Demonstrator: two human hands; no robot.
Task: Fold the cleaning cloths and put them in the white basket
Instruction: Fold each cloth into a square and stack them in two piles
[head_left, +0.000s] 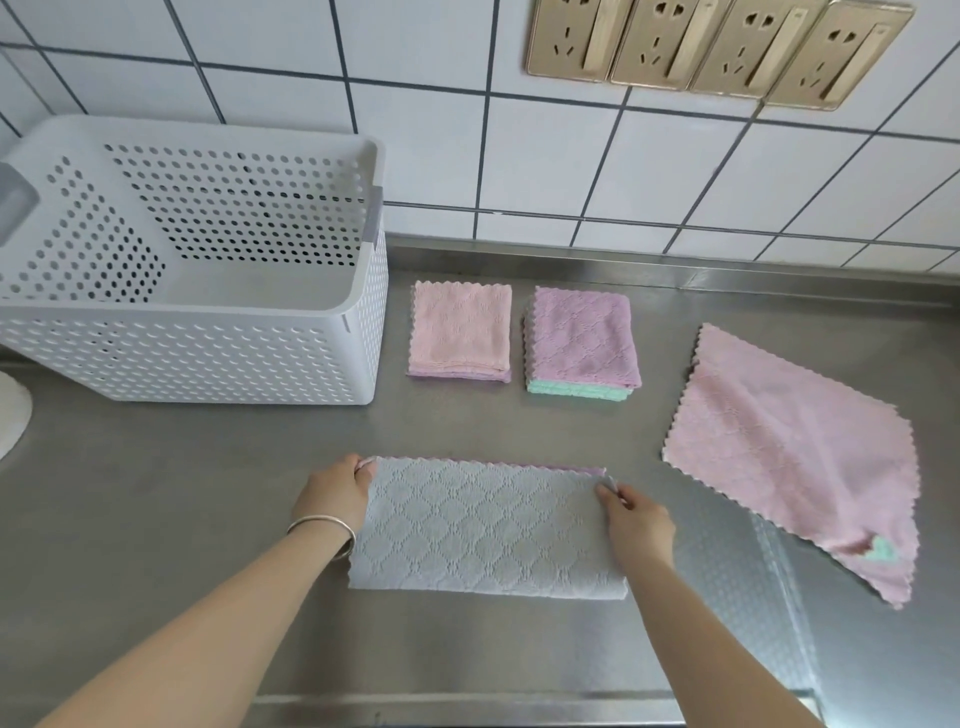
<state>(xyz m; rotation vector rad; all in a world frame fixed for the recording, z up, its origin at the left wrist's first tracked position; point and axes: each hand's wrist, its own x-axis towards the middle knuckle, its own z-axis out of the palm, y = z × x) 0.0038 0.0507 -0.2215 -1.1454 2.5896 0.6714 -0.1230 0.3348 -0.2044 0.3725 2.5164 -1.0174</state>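
Fingers of my left hand (336, 488) and right hand (635, 525) pinch the far corners of the grey cloth (485, 530), folded in half on the steel counter (182, 493). Bare counter lies between it and the white basket (358, 312) at far left, the folded stacks (582, 340) and the open pink cloth (789, 457) at right.

Grey diamond-quilted cloth (488, 530); pink cloth (789, 457); white perforated basket (208, 353); white tiles (545, 156).
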